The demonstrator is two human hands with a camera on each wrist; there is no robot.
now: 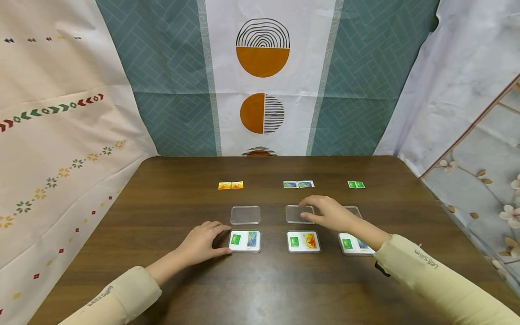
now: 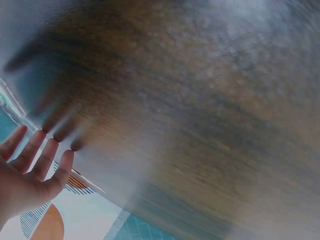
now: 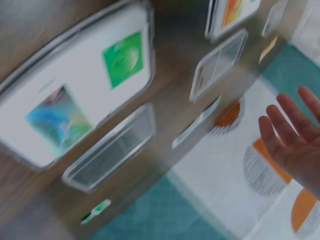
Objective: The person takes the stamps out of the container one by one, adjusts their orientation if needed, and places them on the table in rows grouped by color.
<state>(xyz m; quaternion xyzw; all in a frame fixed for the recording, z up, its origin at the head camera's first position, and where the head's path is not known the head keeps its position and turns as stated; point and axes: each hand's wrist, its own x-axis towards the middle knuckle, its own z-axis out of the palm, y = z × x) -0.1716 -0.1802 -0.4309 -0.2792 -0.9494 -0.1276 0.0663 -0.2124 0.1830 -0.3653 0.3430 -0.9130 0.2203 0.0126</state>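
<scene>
A white case [image 1: 244, 241] with a green picture and a blue landscape picture lies at the left of the front row. My left hand [image 1: 203, 243] is at its left edge, thumb and fingers spread; contact is hard to tell. Behind the middle case [image 1: 303, 242], which bears green and orange pictures, lies a clear plastic cover [image 1: 294, 214]. Over that cover's right end hovers or rests my right hand [image 1: 327, 214], with loosely bent fingers and no visible grip. In the right wrist view the right hand [image 3: 295, 142] has its fingers extended; the left hand [image 2: 35, 170] looks likewise.
Another clear cover [image 1: 245, 215] lies behind the left case. My right arm partly covers a third case [image 1: 347, 244] and its cover [image 1: 354, 211]. Small paired cards line the back: orange [image 1: 230, 185], blue [image 1: 298, 184], green [image 1: 356, 184]. Curtains stand behind the brown table [image 1: 260, 289].
</scene>
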